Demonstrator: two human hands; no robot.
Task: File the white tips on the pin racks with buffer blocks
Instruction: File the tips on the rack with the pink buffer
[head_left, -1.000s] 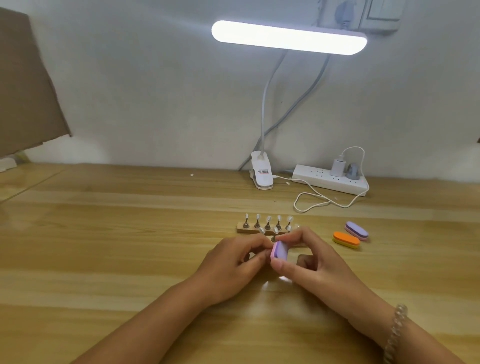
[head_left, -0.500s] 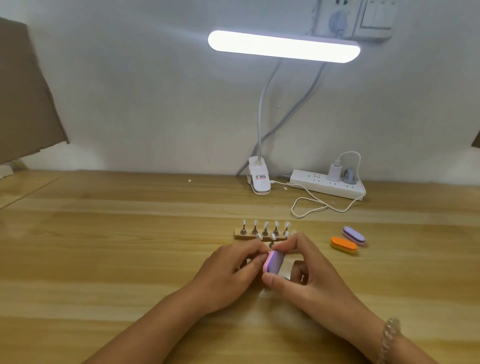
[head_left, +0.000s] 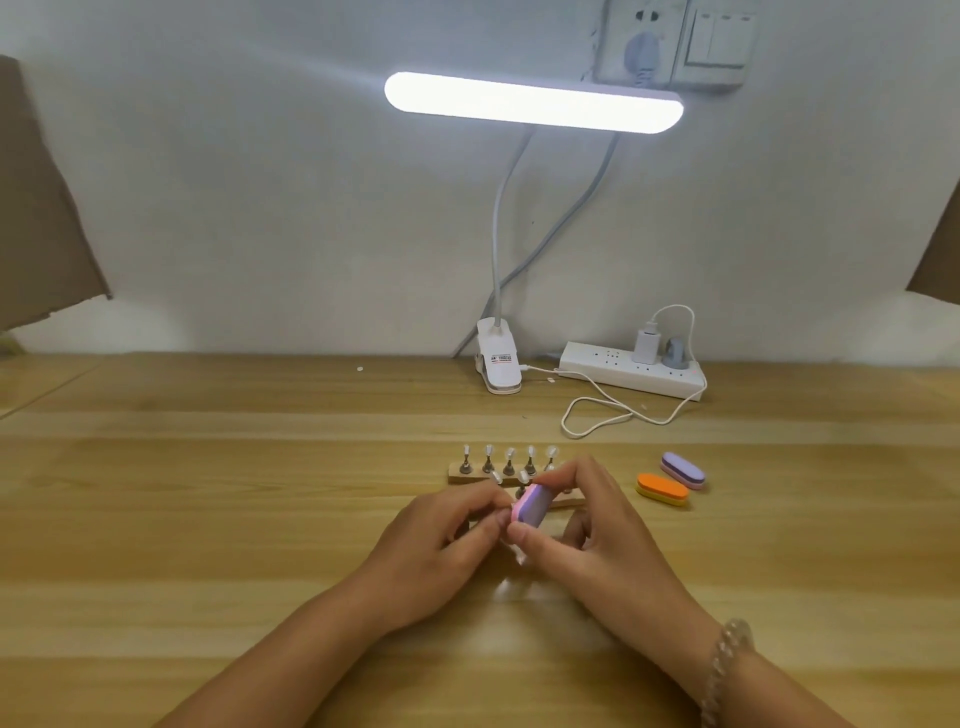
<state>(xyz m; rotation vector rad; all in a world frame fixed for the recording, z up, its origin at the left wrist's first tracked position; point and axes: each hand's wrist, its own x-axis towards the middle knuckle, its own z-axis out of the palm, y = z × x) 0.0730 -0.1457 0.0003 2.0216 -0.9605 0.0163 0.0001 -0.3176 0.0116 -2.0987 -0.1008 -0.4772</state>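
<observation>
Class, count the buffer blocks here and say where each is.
3. A pink-purple block is held in the right hand; an orange block and a purple block lie together on the table, to its right. More may be hidden.

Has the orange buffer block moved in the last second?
No. The orange buffer block lies beside the spare purple block, at the same gap from the rear pin rack as before; only the view shifted.
</observation>
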